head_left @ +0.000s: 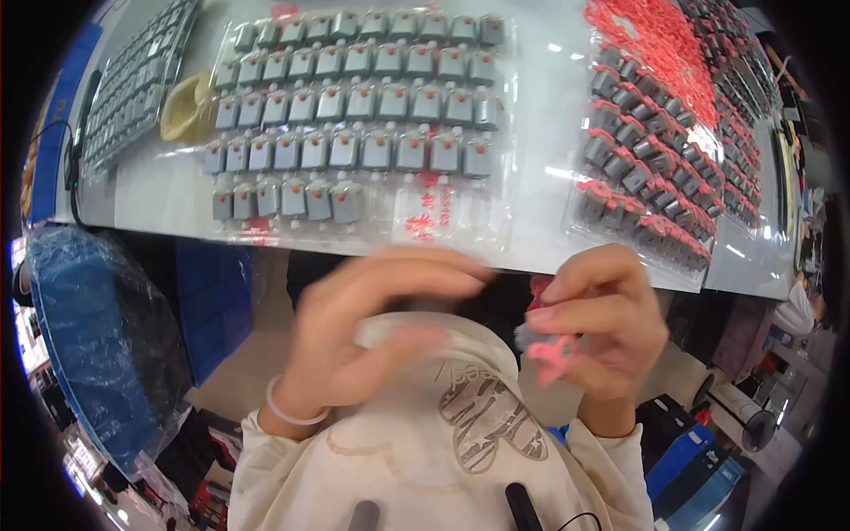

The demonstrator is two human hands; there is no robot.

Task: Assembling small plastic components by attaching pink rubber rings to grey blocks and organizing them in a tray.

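Between thumb and fingers, my right hand [611,319] pinches a small grey motor with a pink rubber piece [551,352] on it, just off the table's near edge. My left hand [367,314] is smeared by motion, its fingers curved and apart from the thumb, with nothing visible in it. Beyond the hands, a clear plastic tray [478,208] holds rows of small silver motors [330,102] with red dots; its nearest row is only partly filled. To the right, another tray [611,239] carries motors fitted with pink rubber pieces [637,146].
Loose pink rubber pieces [655,44] are heaped at the far right of the white table [549,115]. A further tray of motors [137,84] and a yellowish roll [184,108] lie at the left. A blue bin lined with plastic [97,345] stands left; blue boxes [695,465] sit lower right.
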